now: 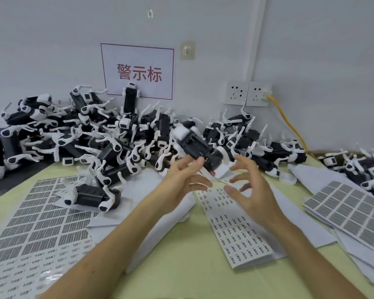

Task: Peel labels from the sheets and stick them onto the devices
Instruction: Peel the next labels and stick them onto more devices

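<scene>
A black-and-white robot-dog device (pixel 198 145) is lifted above the table, tilted, its underside facing me. My left hand (pixel 183 180) holds it from below with the fingers stretched along its body. My right hand (pixel 249 188) hovers just right of the device with fingers spread and loosely curved, holding nothing that I can make out. Below both hands lies a white sheet of small printed labels (pixel 238 225). A larger sheet of grey labels (pixel 41 214) covers the left of the table, and another grey label sheet (pixel 350 214) lies at the right.
A big pile of the same devices (pixel 99 130) fills the back of the yellow-green table along the wall; more lie in a box at the far right (pixel 358 165). One device (pixel 93 195) rests on the left sheet. A yellow cable (pixel 289 126) hangs from the wall socket.
</scene>
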`<act>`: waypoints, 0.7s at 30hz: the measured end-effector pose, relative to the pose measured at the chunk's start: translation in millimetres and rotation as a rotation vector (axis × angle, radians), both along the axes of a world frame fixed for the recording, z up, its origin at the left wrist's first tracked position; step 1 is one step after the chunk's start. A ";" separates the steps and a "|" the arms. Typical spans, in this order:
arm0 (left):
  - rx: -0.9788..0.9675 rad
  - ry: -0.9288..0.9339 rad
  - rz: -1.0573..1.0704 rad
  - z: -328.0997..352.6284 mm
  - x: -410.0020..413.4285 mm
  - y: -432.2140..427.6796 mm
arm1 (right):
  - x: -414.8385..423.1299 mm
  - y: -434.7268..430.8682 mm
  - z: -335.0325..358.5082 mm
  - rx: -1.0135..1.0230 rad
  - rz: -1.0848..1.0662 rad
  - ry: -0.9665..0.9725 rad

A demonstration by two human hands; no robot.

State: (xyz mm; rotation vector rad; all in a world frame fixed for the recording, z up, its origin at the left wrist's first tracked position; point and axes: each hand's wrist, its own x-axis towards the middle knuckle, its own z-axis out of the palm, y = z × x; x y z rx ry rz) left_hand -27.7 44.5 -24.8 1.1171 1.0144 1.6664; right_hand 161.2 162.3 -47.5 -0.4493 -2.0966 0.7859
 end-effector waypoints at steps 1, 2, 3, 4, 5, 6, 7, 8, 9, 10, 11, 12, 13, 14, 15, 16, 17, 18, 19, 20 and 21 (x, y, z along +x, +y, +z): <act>-0.011 0.015 0.014 -2.7 6.3 1.0 | -1.2 -3.4 -1.3 0.018 0.037 0.000; -0.019 0.040 0.035 -5.0 10.4 1.5 | -2.6 -5.3 -3.0 0.027 0.061 -0.004; -0.024 0.077 0.055 -6.9 12.6 1.9 | -3.6 -6.1 -4.8 0.038 0.065 -0.015; -0.028 0.124 0.073 -7.8 13.5 2.1 | -4.5 -6.4 -5.7 0.058 0.046 -0.032; -0.032 0.170 0.085 -7.4 13.8 1.8 | -5.7 -6.4 -5.8 0.081 0.013 -0.046; -0.038 0.199 0.089 -6.9 13.9 1.3 | -6.4 -6.3 -5.6 0.100 -0.016 -0.048; -0.043 0.210 0.089 -7.0 14.2 1.0 | -7.0 -6.8 -5.3 0.120 -0.030 -0.041; -0.051 0.216 0.086 -6.7 14.7 0.4 | -7.4 -7.4 -4.8 0.141 -0.031 -0.030; -0.060 0.220 0.084 -6.6 15.3 -0.1 | -7.8 -8.3 -3.8 0.158 -0.026 -0.020; -0.070 0.219 0.088 -6.5 15.9 -0.5 | -7.9 -9.0 -2.4 0.164 -0.023 -0.013; -0.084 0.208 0.094 -6.9 16.2 -0.5 | -7.6 -9.8 -1.2 0.164 -0.023 -0.007; -0.101 0.188 0.096 -6.9 16.0 -0.5 | -7.3 -10.6 0.0 0.164 -0.023 0.002; -0.117 0.166 0.087 -6.3 15.7 0.0 | -6.8 -11.2 0.5 0.160 -0.018 0.011; -0.127 0.149 0.069 -5.3 15.6 0.4 | -6.4 -11.5 0.9 0.155 -0.012 0.014; -0.125 0.136 0.041 -4.5 15.7 0.4 | -6.1 -12.0 1.2 0.149 -0.010 0.008; -0.115 0.127 0.005 -4.2 16.2 -0.4 | -5.7 -12.7 1.4 0.142 -0.012 0.000; -0.106 0.124 -0.028 -4.6 16.4 -1.2 | -5.5 -13.7 1.7 0.135 -0.010 -0.003; -0.103 0.128 -0.052 -5.1 16.4 -2.2 | -5.5 -14.7 2.0 0.131 -0.002 -0.001; -0.105 0.137 -0.063 -5.7 16.2 -2.6 | -5.5 -15.8 2.1 0.134 0.011 0.004; -0.111 0.148 -0.071 -6.0 16.3 -2.8 | -5.6 -16.5 2.2 0.141 0.027 0.009; -0.117 0.153 -0.082 -7.0 16.4 -1.9 | -6.1 -16.9 1.8 0.143 0.042 0.019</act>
